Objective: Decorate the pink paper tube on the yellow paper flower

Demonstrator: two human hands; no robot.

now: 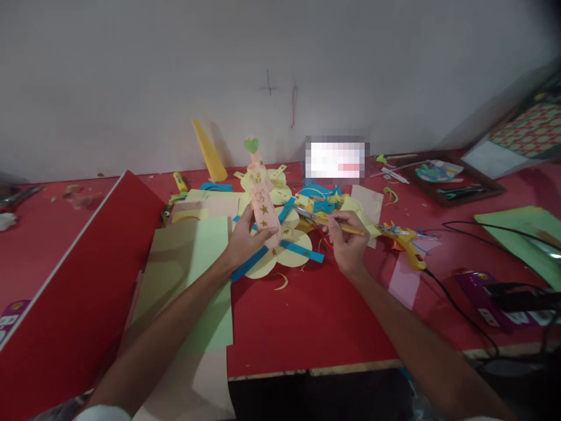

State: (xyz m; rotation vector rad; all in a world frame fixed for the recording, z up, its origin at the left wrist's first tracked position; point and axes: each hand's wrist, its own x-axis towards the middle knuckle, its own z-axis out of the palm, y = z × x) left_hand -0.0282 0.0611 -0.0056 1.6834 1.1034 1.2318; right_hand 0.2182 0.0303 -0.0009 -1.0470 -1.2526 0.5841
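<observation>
My left hand is wrapped round the lower part of a pink paper tube decorated with gold stars and drawings. A green heart tops the tube. It rises from a yellow petal-shaped paper base, from which blue paper strips stick out. To the right, my right hand grips the yellowish handle of what looks like a paintbrush, its tip pointing left toward the tube. The brush tip is hard to make out against the paper scraps.
A yellow paper cone stands by the wall. Green paper sheets lie left, beside a raised red board. On the right are a yellow glue gun with a cord, a brown tray and a purple box. Behind stands a bright blurred screen.
</observation>
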